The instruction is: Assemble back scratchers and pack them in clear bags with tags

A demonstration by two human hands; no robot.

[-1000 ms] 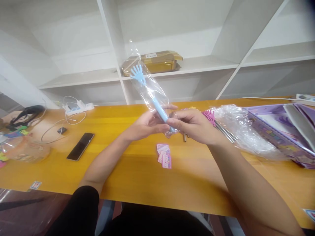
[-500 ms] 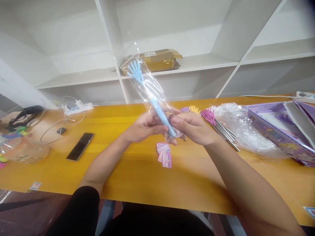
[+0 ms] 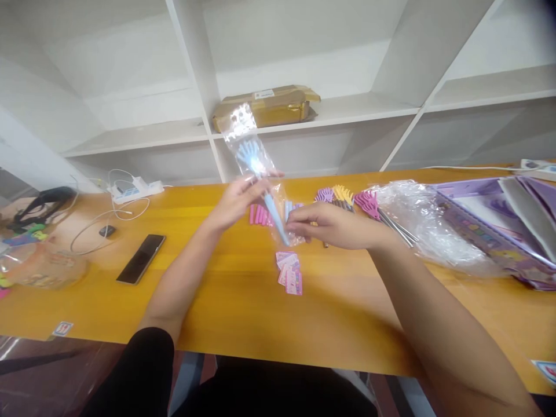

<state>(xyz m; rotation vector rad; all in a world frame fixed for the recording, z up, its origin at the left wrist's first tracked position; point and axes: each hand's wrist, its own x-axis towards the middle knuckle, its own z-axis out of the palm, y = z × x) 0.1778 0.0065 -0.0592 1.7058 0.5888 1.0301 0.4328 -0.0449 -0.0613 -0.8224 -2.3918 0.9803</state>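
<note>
A light blue back scratcher (image 3: 270,204) with a hand-shaped head lies tilted inside a clear plastic bag (image 3: 242,123), held above the table. My left hand (image 3: 240,200) is closed round the bag near the scratcher's middle, thumb across the front. At the lower right edge of the bag, beside the handle's end, the fingers of my right hand (image 3: 325,223) are pinched together on the plastic. Behind the bag, several pink handle pieces (image 3: 259,215) rest on the table, partly covered. Small pink printed cards (image 3: 289,273) lie in front, below my hands.
Right of my hands are purple (image 3: 324,194), yellow (image 3: 343,193) and magenta scratcher heads (image 3: 368,202) with metal rods, a heap of clear bags (image 3: 434,226) and a purple box (image 3: 473,229). A phone (image 3: 141,258) and power strip (image 3: 139,190) lie left.
The bagged scratcher has come lower, and its bag top now lies flatter. My left hand has shifted up to the scratcher's middle, while my right hand has moved to the bag's edge.
</note>
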